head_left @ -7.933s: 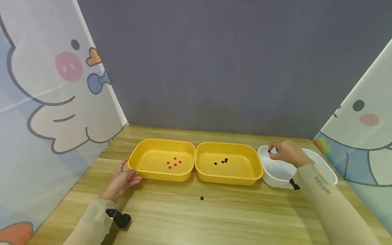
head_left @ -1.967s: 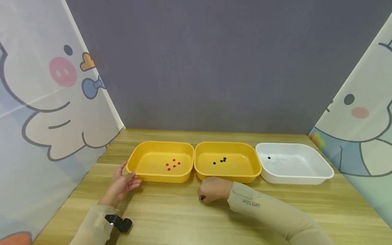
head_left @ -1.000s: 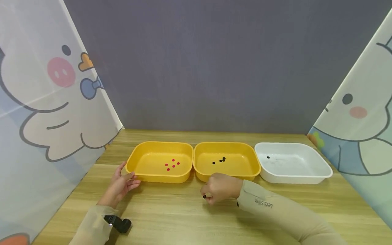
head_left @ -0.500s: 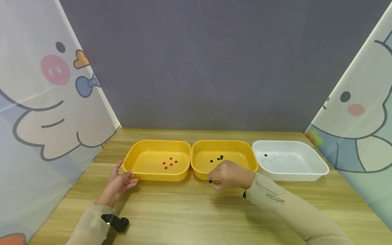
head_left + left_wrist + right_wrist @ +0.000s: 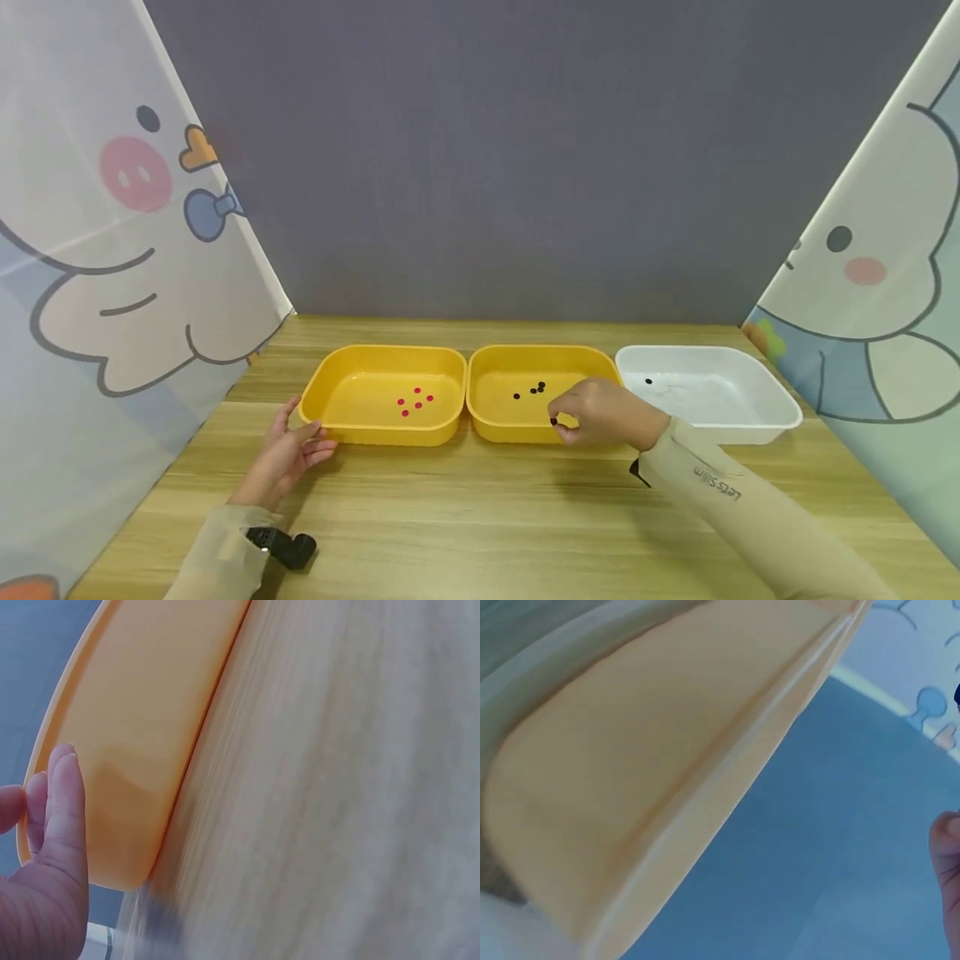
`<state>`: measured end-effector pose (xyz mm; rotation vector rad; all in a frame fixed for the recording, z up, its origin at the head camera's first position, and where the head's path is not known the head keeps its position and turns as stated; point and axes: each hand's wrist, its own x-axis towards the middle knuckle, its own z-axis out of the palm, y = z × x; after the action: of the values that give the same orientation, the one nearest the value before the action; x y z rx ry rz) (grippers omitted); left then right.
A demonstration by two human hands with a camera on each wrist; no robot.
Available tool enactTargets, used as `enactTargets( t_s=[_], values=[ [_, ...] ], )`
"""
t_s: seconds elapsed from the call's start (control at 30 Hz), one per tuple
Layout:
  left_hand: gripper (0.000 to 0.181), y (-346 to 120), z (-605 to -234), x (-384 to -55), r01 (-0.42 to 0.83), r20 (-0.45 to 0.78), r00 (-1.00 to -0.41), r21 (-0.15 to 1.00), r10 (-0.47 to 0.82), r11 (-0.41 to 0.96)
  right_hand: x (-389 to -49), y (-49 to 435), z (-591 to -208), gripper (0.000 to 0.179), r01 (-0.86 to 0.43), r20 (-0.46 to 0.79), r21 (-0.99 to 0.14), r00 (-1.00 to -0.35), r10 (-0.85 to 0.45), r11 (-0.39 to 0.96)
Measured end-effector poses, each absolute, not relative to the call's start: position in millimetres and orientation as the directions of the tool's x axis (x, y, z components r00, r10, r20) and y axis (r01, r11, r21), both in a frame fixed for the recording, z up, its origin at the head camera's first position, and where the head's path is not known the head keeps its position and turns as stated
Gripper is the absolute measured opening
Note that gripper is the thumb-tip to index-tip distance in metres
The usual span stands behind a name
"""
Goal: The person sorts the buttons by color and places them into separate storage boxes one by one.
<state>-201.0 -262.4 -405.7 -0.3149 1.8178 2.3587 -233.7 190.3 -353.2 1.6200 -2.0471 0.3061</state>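
Note:
My right hand (image 5: pixel 596 410) pinches a small black disc (image 5: pixel 553 422) between thumb and fingertip, over the front rim of the middle yellow tray (image 5: pixel 495 425). Several similar black discs (image 5: pixel 534 391) lie inside that tray. Only part of the right hand shows at the edge of the right wrist view. With fingers extended, my left hand (image 5: pixel 281 458) touches the near left corner of the left yellow tray (image 5: pixel 390 435); in the left wrist view its fingers (image 5: pixel 64 802) lie along the outer wall. Several small red discs (image 5: pixel 417 405) are in that left tray.
A white tray (image 5: pixel 742 434) stands right of the middle one and has a single black disc (image 5: pixel 648 382) near its left side. All three trays sit in a row on a wooden table (image 5: pixel 420 517). A grey wall (image 5: pixel 480 167) rises behind, with cartoon-printed sheets at both sides.
One black disc has come to lie in the white tray. My right hand has picked the other disc off the table and carried it right and away from me. The left hand stays put.

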Motion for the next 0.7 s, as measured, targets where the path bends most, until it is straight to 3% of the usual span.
enactTargets(
  t_s=[0.23,0.7],
  values=[
    [0.076,-267.3,-406.2,-201.2,-0.293,-0.300,-0.954,0.902,0.029,-0.317,-242.2,208.6,-356.2,0.017,-0.914,0.510,0.193,-0.217,-0.832,0.357],
    [0.082,-273.0,-404.2,-202.5,-0.311,-0.295,-0.950,0.852,0.104,-0.420,-251.7,239.7,-366.1,0.007,-0.810,0.409,0.131,-0.481,-0.775,0.572]
  ],
)
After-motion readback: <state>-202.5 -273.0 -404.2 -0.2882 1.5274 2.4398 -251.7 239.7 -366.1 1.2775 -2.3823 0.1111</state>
